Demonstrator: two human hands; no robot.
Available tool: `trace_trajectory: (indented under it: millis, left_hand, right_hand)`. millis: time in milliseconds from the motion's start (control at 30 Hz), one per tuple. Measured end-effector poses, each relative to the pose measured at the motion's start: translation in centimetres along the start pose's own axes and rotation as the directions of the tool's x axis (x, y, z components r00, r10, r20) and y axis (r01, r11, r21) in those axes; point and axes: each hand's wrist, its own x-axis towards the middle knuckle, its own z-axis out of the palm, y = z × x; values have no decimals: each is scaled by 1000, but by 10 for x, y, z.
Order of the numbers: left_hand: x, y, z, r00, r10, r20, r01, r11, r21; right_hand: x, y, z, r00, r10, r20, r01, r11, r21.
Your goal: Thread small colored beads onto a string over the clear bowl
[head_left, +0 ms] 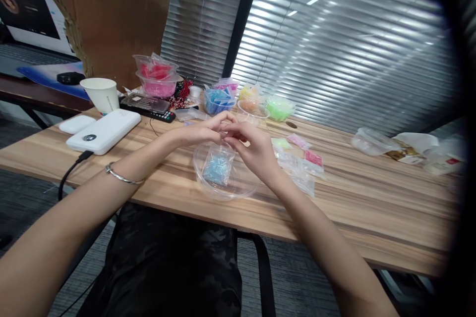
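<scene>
Both my hands meet above a clear plastic bowl [245,189] near the table's front edge. A small clear bag [217,169] of tiny light blue pieces hangs or rests at the bowl, just below my fingers. My left hand [210,129] is pinched closed at the bag's top edge. Against its fingertips, my right hand [253,146] also pinches at that edge. The fingers partly hide the bag's opening, so I cannot tell whether it is sealed. Just right of the bowl lie flat clear bags [297,168], a pink packet [298,141] and a red packet [313,158].
Bowls of blue packets [219,101], green packets [279,108] and red and pink packets [158,77] stand at the back. On the left are a paper cup [100,95], a white power bank [106,131] and a remote control [163,114]. Clear containers [372,142] lie far right.
</scene>
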Motion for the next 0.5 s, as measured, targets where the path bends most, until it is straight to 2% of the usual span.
trace_trajectory:
  millis: [300,500]
  left_hand:
    - [2,1,1,999,-12,-30,12,1000,17]
    - [3,-4,-2,1000,6,-28,-5,999,43]
  right_hand:
    - [0,2,0,998,-50,38,52,998,-42]
    - [0,1,0,995,-46,88,46,999,4]
